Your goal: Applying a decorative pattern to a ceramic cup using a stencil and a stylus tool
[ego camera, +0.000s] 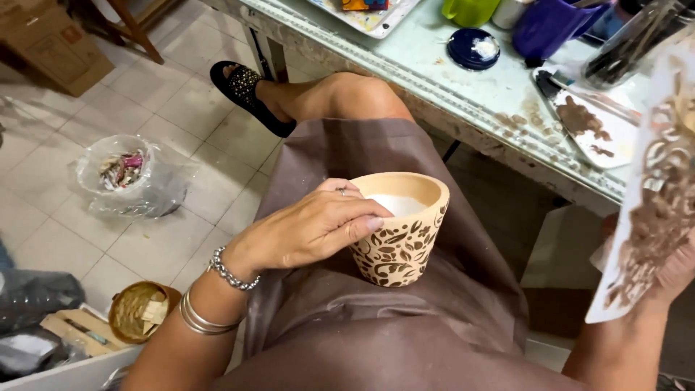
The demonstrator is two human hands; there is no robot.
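Head view: a paint-smeared glass worktop [449,80] is seen at 1 o'clock, pale floor tiles [181,123] at 10. A tan pot [399,230] with brown leaf patterns and white interior is steadied on the lap, left hand [308,230] fingers [358,217] curled over its rim. A paint-covered stencil [655,203] is gripped at 3 o'clock by the right hand [677,271]; its fingers are hidden.

Single head view, close, steeply down onto lap and floor.

Right hand [677,271] mostly hidden behind stencil [655,203], cut by right edge. Purple cup [550,25], green cup [469,10] cropped at top. Bag [123,174] contents indistinct.
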